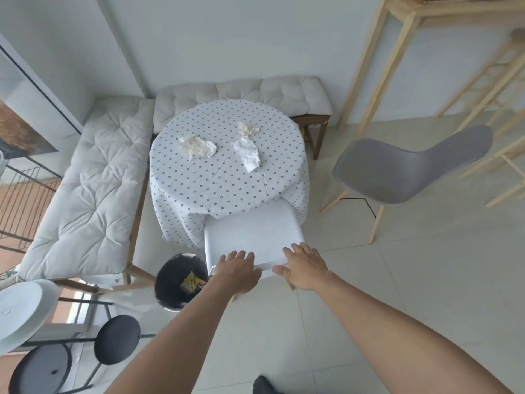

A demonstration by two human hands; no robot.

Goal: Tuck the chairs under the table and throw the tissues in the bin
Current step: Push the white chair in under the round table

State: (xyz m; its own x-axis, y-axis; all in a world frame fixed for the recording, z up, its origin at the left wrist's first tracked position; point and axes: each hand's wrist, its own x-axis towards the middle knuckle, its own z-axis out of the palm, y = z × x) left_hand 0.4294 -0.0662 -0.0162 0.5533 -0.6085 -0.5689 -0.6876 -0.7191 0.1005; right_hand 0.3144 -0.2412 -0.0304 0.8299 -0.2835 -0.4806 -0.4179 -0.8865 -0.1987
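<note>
While left hand, right hand press white chair, fingers flat: two tissues.

- no text, label, brand or number can be read.
- print on the yellow wrapper inside the round black bin is too blurred to be made out.

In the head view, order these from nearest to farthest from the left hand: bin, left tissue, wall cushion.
1. bin, on the floor beside the left hand
2. left tissue, on the table
3. wall cushion, behind the table
</note>
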